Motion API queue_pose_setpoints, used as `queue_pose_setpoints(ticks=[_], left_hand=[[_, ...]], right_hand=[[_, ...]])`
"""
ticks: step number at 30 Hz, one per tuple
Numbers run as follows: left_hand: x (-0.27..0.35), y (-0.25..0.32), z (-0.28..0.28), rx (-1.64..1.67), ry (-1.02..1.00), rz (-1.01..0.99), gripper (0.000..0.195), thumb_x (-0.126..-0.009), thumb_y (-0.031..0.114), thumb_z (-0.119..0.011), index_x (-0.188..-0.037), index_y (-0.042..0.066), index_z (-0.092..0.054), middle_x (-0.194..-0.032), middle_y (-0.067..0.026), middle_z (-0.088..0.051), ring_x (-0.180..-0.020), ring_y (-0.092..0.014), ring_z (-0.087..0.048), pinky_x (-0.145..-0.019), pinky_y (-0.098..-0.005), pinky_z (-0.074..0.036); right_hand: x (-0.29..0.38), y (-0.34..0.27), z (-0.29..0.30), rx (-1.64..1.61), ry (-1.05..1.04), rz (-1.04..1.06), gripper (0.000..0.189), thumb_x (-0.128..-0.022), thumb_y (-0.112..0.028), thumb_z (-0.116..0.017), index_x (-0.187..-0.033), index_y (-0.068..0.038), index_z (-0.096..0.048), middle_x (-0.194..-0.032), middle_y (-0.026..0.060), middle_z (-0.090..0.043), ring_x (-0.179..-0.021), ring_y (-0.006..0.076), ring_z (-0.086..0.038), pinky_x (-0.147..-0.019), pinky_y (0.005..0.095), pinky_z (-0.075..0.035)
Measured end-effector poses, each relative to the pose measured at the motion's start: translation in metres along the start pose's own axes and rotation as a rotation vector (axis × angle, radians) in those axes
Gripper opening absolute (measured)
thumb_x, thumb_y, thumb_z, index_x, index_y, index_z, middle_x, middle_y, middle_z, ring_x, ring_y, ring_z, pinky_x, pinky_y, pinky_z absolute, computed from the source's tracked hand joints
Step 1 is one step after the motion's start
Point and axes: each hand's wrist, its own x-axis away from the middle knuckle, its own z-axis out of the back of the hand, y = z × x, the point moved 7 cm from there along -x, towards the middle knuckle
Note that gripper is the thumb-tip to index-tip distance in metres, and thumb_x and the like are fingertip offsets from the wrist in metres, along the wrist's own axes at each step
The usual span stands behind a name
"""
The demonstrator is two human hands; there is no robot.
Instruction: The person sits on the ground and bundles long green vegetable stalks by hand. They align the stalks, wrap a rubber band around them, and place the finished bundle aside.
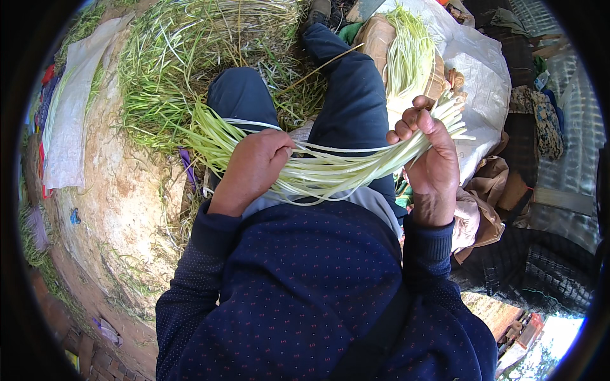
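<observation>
A long bundle of pale yellow-green leafy stalks (329, 174) stretches across my lap, its greener leaf tips at the left and its white ends at the right. My right hand (431, 143) holds the bundle near the white ends, thumb and fingers curled around it. My left hand (259, 164) is closed at the leafy part, with stalks passing under and beside it; a few stalks seem pinched between thumb and fingers. Beyond my right hand, another bunch of pale stalks (408, 55) lies on a brown wrapped support.
A big heap of green leaves and straw (162, 81) lies ahead on the left. White woven sheeting (481, 90) spreads at the right, near crumpled brown material (488, 190). At the far left, a white sheet (71, 114) rests on the bare ground (124, 200).
</observation>
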Motion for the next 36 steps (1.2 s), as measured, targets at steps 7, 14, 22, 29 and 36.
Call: queue_pose_setpoints(ticks=[7,14,22,29,36], left_hand=[[0.0012,0.0007,0.0002,0.026,-0.049,0.029,0.017,-0.094,0.015,-0.067,-0.098,-0.001,-0.071,-0.089,-0.0164,-0.069,-0.084,-0.035,-0.068,-0.076,-0.0418,-0.051],[0.0005,-0.0004,-0.0019,0.013,-0.054,0.017,0.018,-0.094,0.016,-0.068,-0.097,-0.001,-0.072,-0.088,-0.0163,-0.069,-0.082,-0.036,-0.068,-0.075,-0.0417,-0.051],[0.0008,-0.0002,-0.0021,-0.008,-0.034,0.022,0.018,-0.094,0.017,-0.068,-0.097,0.000,-0.072,-0.087,-0.0163,-0.069,-0.082,-0.036,-0.068,-0.074,-0.0417,-0.051],[0.0003,-0.0022,-0.0032,-0.023,-0.013,0.017,0.018,-0.094,0.018,-0.068,-0.097,0.000,-0.073,-0.087,-0.0156,-0.070,-0.081,-0.036,-0.069,-0.073,-0.0416,-0.051],[-0.0013,-0.0037,-0.0046,-0.058,0.048,-0.001,0.016,-0.092,0.020,-0.068,-0.093,0.005,-0.074,-0.086,-0.0143,-0.072,-0.081,-0.037,-0.069,-0.071,-0.0465,-0.053]], right_hand=[[-0.0015,0.0028,0.0017,-0.027,-0.053,-0.030,0.036,-0.100,-0.019,-0.073,-0.129,-0.004,-0.057,-0.093,0.0026,-0.058,-0.082,0.0160,-0.059,-0.084,0.0394,-0.054],[-0.0022,0.0026,0.0039,-0.003,-0.011,-0.022,0.040,-0.100,-0.021,-0.074,-0.129,-0.002,-0.055,-0.088,0.0034,-0.056,-0.081,0.0175,-0.059,-0.081,0.0394,-0.054],[-0.0028,0.0031,0.0028,-0.012,-0.042,-0.029,0.037,-0.100,-0.020,-0.074,-0.129,-0.005,-0.058,-0.092,0.0025,-0.058,-0.082,0.0166,-0.059,-0.084,0.0400,-0.054],[-0.0044,0.0030,0.0031,-0.002,-0.018,-0.017,0.040,-0.100,-0.020,-0.073,-0.130,-0.002,-0.055,-0.090,0.0041,-0.058,-0.082,0.0180,-0.060,-0.082,0.0401,-0.055],[-0.0042,0.0036,0.0053,0.016,0.010,-0.002,0.040,-0.101,-0.020,-0.071,-0.131,-0.001,-0.054,-0.089,0.0052,-0.057,-0.081,0.0189,-0.059,-0.081,0.0404,-0.055]])
